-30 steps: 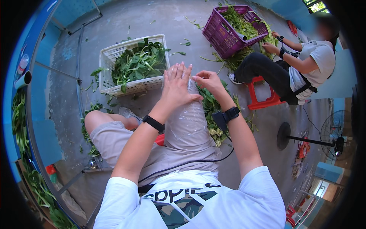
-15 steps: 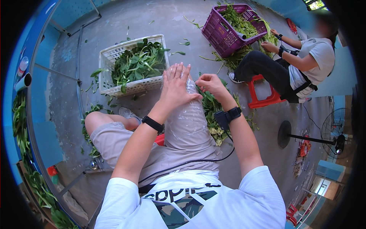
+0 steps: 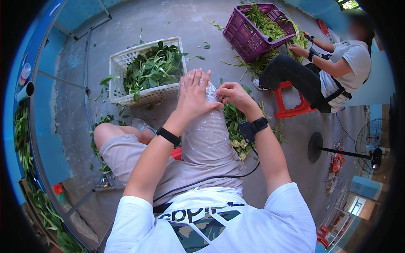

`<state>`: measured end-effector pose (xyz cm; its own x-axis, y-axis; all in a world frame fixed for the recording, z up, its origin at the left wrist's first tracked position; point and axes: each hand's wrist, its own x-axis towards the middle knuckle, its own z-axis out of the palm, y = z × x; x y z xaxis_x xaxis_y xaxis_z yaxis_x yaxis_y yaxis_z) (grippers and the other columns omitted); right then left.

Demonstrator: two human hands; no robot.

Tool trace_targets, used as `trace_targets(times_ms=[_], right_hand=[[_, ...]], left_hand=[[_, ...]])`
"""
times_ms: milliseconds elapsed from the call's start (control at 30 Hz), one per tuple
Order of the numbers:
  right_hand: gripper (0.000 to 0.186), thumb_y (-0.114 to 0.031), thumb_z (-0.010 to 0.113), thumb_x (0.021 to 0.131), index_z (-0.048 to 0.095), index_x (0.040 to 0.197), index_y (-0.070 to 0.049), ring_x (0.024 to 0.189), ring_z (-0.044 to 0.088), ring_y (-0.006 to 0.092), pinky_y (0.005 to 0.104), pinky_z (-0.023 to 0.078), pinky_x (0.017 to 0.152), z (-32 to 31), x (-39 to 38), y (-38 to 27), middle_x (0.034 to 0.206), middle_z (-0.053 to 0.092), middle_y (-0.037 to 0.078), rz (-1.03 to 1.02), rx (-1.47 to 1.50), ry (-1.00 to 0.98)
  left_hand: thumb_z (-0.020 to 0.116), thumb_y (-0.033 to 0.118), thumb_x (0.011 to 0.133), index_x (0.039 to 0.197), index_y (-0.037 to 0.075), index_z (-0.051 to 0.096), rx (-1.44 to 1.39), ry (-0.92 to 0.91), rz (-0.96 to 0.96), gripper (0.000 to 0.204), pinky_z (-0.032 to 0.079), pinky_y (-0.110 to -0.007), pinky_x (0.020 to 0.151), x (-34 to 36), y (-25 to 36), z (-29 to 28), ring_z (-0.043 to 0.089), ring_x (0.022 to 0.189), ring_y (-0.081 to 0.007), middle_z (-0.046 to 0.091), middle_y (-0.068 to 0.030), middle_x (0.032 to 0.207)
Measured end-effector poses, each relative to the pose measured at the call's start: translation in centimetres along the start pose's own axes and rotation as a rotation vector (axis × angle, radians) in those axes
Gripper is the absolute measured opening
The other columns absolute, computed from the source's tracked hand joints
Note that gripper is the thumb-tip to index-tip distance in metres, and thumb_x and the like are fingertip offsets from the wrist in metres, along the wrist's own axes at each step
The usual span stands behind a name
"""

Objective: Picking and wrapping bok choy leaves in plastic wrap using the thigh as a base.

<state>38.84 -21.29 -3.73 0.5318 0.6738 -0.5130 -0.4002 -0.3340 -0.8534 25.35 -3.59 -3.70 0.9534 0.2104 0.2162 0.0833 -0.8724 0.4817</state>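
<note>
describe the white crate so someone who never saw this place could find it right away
On the grey concrete floor, look just beyond the left hand, past the raised knee. The white crate sits there, a lattice-sided plastic basket heaped with dark green leaves. The only other crate, the purple crate, stands farther right beside a seated co-worker.

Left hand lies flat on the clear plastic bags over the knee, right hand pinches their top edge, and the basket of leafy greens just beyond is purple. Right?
Not quite: the head view shows that basket is white lattice plastic. The rest stands: left hand, right hand, clear plastic bags.
</note>
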Motion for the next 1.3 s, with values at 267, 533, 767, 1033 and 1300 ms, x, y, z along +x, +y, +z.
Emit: trace_targets(times_ms=[267, 533, 767, 1033, 1300], right_hand=[[0.013, -0.006, 0.072, 0.098, 0.069, 0.109, -0.002, 0.074, 0.067, 0.0103, 0.0229, 0.057, 0.069, -0.4, 0.1, 0.7, 0.092, 0.071, 0.004, 0.037, 0.371, -0.044], [0.014, -0.003, 0.071, 0.097, 0.069, 0.11, 0.0, 0.076, 0.066, 0.0095, 0.0233, 0.057, 0.07, -0.9, 0.3, 1.0, 0.091, 0.071, 0.004, 0.075, 0.292, 0.03], [0.014, -0.002, 0.072, 0.092, 0.071, 0.106, 0.0, 0.074, 0.064, 0.0098, 0.0241, 0.052, 0.066, -1.1, 0.8, 1.2, 0.089, 0.071, 0.004, 0.003, 0.269, 0.135], [0.015, -0.005, 0.071, 0.093, 0.075, 0.107, -0.004, 0.074, 0.063, 0.009, 0.024, 0.053, 0.066, -0.4, 1.6, 2.3, 0.089, 0.07, 0.0, -0.044, 0.001, 0.101], [0.023, -0.004, 0.069, 0.092, 0.077, 0.114, -0.002, 0.082, 0.068, 0.0102, 0.0262, 0.056, 0.075, -0.4, 1.0, 1.4, 0.1, 0.075, 0.004, -0.379, -0.402, 0.283]], left_hand=[[0.081, 0.077, 0.068, 0.167, 0.016, 0.032, 0.038, -0.052, -0.02, 0.127, 0.02, -0.063, 0.127, 0.0, 0.1, -0.2, 0.025, 0.159, -0.0394, 0.034, -0.0197, 0.169], [0.085, 0.075, 0.066, 0.164, 0.014, 0.038, 0.011, -0.023, -0.015, 0.124, 0.021, -0.068, 0.126, 0.0, 0.0, 0.0, 0.027, 0.159, -0.0394, 0.036, -0.0207, 0.167], [0.081, 0.077, 0.068, 0.164, 0.014, 0.038, 0.019, -0.029, -0.008, 0.123, 0.02, -0.064, 0.127, 0.0, 0.0, -0.1, 0.026, 0.158, -0.0396, 0.036, -0.0209, 0.167], [0.082, 0.077, 0.067, 0.158, 0.012, 0.049, 0.041, -0.067, -0.014, 0.116, 0.02, -0.064, 0.127, 0.1, 0.0, -0.3, 0.026, 0.158, -0.0404, 0.036, -0.0216, 0.166], [0.081, 0.077, 0.066, 0.154, 0.012, 0.055, 0.053, -0.091, -0.02, 0.112, 0.02, -0.063, 0.127, 0.2, 0.2, -0.4, 0.024, 0.159, -0.0402, 0.035, -0.0221, 0.168]])
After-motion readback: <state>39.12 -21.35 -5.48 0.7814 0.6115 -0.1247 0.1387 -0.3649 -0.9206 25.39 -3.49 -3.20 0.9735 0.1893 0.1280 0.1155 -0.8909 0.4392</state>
